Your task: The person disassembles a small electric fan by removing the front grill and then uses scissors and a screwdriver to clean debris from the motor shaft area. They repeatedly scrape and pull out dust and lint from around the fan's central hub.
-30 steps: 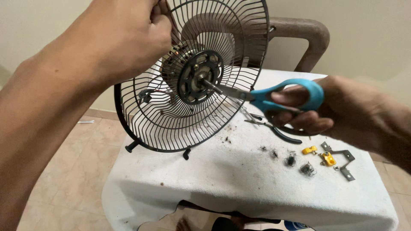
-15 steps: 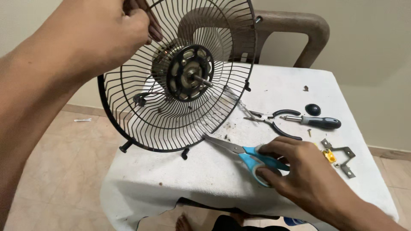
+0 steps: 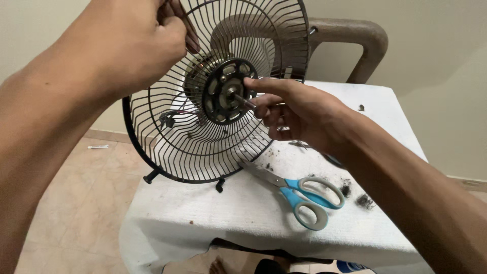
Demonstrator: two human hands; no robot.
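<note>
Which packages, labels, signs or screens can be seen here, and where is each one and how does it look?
Possible package: bottom edge of the picture, below the front of the white-covered table; only a rounded blue and white sliver shows, too little to tell what it is.
No label, sign or screen shows on the fan grille, the scissors or the wall.

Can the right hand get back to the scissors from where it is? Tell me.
Probably yes. The right hand is at the fan's shaft, and the scissors lie in the open on the white cloth just below it, with nothing between.
</note>
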